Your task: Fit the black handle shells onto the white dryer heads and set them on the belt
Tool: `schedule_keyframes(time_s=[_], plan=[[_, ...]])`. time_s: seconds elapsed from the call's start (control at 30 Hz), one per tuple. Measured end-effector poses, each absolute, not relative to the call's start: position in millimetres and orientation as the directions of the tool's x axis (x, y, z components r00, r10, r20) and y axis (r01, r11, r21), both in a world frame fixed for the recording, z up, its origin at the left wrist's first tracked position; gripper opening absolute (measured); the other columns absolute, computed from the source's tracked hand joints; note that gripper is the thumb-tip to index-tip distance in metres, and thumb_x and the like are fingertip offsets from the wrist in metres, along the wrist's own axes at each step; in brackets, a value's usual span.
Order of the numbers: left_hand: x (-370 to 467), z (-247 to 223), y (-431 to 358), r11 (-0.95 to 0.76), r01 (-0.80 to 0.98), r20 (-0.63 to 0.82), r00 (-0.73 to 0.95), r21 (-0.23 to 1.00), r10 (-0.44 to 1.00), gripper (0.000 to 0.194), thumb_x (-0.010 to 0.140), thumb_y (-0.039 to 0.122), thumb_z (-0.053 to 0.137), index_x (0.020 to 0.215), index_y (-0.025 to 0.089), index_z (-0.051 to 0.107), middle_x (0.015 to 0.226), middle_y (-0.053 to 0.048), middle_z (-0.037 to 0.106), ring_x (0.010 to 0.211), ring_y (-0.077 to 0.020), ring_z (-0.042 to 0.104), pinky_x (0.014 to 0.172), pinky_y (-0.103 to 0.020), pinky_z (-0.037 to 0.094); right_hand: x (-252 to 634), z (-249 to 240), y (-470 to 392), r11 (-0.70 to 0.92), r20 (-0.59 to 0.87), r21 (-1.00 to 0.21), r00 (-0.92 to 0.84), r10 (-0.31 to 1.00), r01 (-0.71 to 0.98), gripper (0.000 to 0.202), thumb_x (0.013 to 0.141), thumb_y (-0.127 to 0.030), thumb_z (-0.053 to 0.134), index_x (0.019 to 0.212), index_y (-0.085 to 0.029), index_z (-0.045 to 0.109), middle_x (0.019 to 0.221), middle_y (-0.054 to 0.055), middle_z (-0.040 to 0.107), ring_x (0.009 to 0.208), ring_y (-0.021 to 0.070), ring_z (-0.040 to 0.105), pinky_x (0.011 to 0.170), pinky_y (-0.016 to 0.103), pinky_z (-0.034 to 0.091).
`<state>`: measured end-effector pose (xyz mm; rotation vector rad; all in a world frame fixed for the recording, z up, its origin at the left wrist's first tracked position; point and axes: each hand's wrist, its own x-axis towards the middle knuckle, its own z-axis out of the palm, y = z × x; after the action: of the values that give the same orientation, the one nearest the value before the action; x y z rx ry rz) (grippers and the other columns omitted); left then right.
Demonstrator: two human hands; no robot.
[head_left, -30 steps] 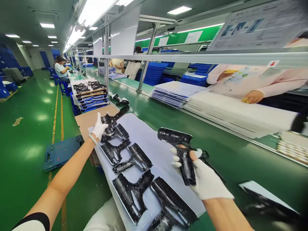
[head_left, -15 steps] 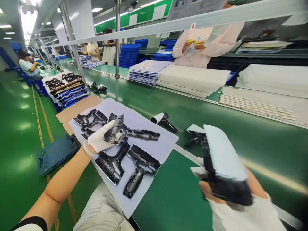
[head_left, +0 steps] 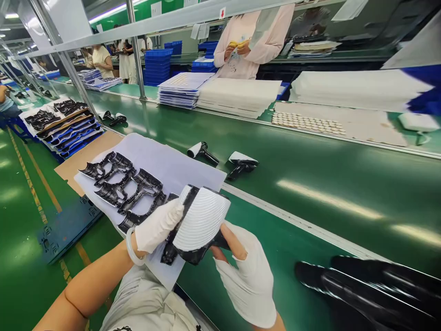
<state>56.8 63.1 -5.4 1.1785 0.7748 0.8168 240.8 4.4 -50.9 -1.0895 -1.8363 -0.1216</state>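
Both my hands wear white gloves with bare fingertips showing on the right. Between them is a black hair dryer housing with a white ribbed cover, tilted over the table edge. My left hand grips its left side, with the thumb against the dark edge. From the right, my right hand is closed on it with thumb and fingers. Underneath, the handle is mostly hidden. Left of my hands, several black hair dryer shell halves lie inner side up on a white sheet.
Two hair dryers, one by the sheet and another farther right, lie on the green belt. Shiny black parts are at lower right. Stacked shell trays stand at left. Across the belt, a co-worker holds something yellow.
My hands have come together at the white-covered housing; my right hand brought it left. The shell half in my left hand has left its earlier spot. The view has turned right.
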Motion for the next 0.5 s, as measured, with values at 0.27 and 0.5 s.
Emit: schedule_keyframes(time_s=[0.27, 0.5], plan=[[57, -9, 62, 0.305, -0.237, -0.090, 0.636, 0.922, 0.766, 0.065, 0.074, 0.064, 0.076, 0.124, 0.023, 0.070, 0.137, -0.009, 0.066, 0.131, -0.0351, 0.058, 0.113, -0.048, 0.045, 238, -48, 7, 0.601, 0.686, -0.268, -0.289, 0.668, 0.753, 0.083, 0.087, 0.003, 0.045, 0.158, -0.032, 0.019, 0.077, 0.000, 0.056, 0.063, 0.0141, 0.050, 0.060, 0.024, 0.045], [60, -11, 59, 0.354, -0.279, -0.145, 0.565, 0.893, 0.812, 0.050, 0.082, 0.054, 0.072, 0.118, 0.020, 0.072, 0.121, -0.008, 0.074, 0.119, -0.0328, 0.065, 0.105, -0.045, 0.049, 224, -81, 15, 0.535, 0.708, -0.410, -0.112, 0.697, 0.739, 0.082, 0.079, 0.002, 0.045, 0.153, -0.031, 0.030, 0.075, 0.000, 0.054, 0.066, 0.0171, 0.050, 0.061, 0.029, 0.045]])
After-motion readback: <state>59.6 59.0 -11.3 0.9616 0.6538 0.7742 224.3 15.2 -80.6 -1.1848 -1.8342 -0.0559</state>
